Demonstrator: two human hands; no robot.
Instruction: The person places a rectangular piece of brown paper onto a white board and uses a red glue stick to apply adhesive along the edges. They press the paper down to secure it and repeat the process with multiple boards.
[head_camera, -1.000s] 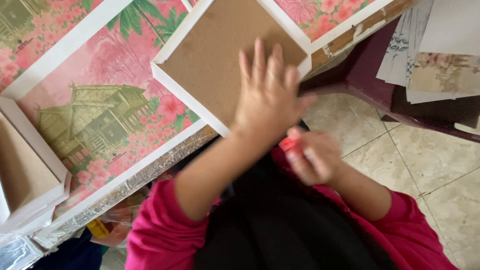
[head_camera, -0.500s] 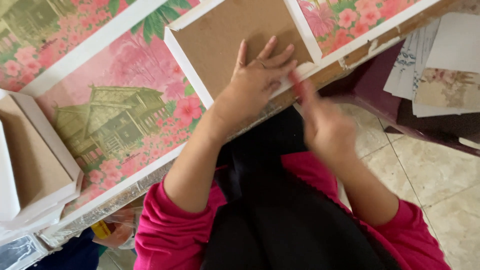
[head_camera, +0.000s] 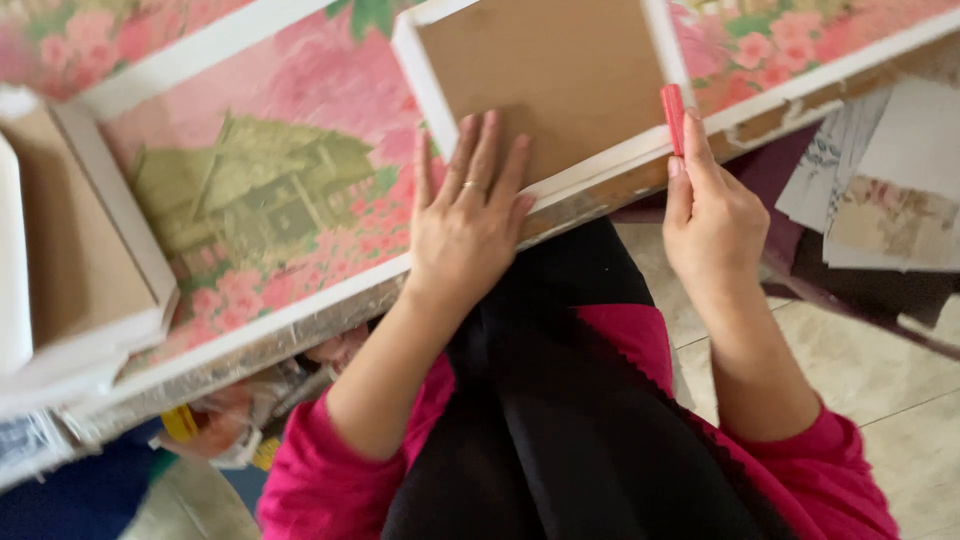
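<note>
On the near edge of the pink flowered table (head_camera: 300, 90), the head view shows a white-framed brown board (head_camera: 545, 70). The left hand (head_camera: 465, 215) lies flat on the board, fingers spread. At the board's right corner, the right hand (head_camera: 712, 215) pinches a small red tool (head_camera: 674, 115).
</note>
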